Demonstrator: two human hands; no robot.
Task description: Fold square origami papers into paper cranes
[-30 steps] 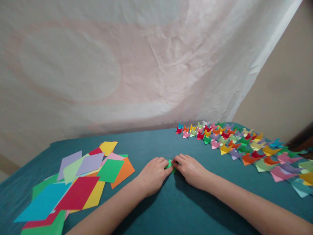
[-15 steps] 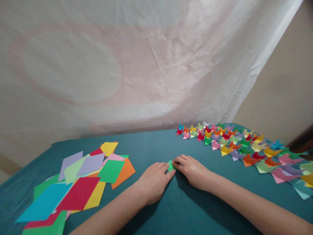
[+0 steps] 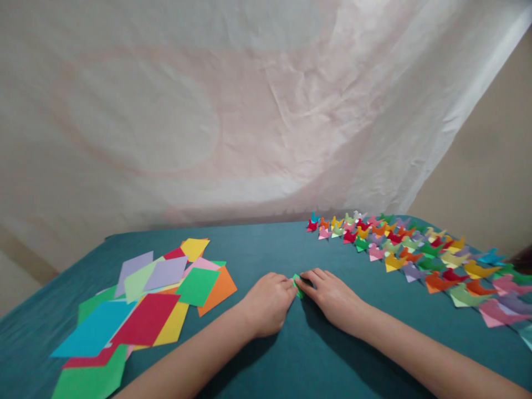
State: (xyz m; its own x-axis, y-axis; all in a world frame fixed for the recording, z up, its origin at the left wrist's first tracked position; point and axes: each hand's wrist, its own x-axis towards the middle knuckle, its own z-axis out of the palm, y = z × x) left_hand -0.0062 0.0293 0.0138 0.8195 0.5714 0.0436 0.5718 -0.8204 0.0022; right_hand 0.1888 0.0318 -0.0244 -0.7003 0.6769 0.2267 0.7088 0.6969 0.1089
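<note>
A small folded green paper piece [image 3: 297, 284] lies on the teal tablecloth [image 3: 291, 354] in the middle. My left hand [image 3: 268, 302] rests knuckles up just left of it, fingers curled, fingertips pinching its edge. My right hand [image 3: 332, 296] lies just right of it, fingers pressed together on the paper's other side. Most of the green piece is hidden between the fingertips.
A loose pile of coloured paper squares [image 3: 145, 299] spreads over the left of the cloth. Rows of several small folded paper figures [image 3: 415, 255] in many colours run along the right side. A creased white sheet [image 3: 249, 111] hangs behind the table.
Both hands stay on the green piece, their fingertips drawing closer over it. The view has shifted slightly, so everything sits a little further right in the frame.
</note>
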